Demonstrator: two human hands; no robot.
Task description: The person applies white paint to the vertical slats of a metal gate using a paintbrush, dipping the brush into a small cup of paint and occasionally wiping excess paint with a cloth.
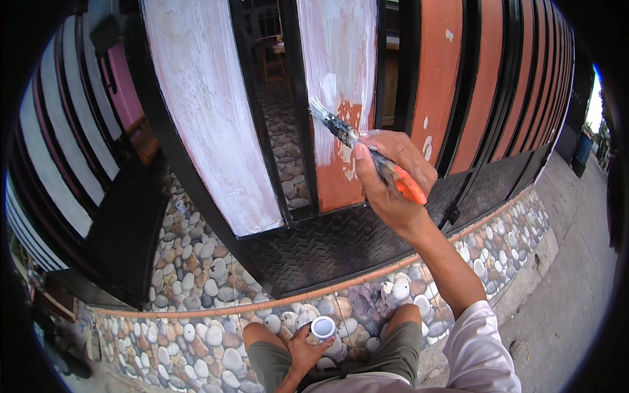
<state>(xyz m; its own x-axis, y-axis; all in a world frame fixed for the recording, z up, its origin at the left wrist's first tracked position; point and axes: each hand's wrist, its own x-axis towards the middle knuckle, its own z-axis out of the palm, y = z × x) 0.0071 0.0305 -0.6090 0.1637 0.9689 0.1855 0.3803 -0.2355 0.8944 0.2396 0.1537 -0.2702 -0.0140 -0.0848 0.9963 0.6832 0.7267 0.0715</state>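
My right hand is closed around a paintbrush with an orange-tipped handle. Its pale, paint-wet bristles point up and left, at the left edge of a metal panel. White paint covers most of that panel's upper part; orange with peeled patches shows lower down. To the left, another panel is white down to its bottom edge. Down between my knees, my left hand holds a small white cup upright; what is inside is hard to make out.
Orange panels with black bars continue to the right above black diamond plate. A crumpled grey rag lies on the pebble-patterned step. On the left is a black gate with pale strips. Concrete pavement runs along the right.
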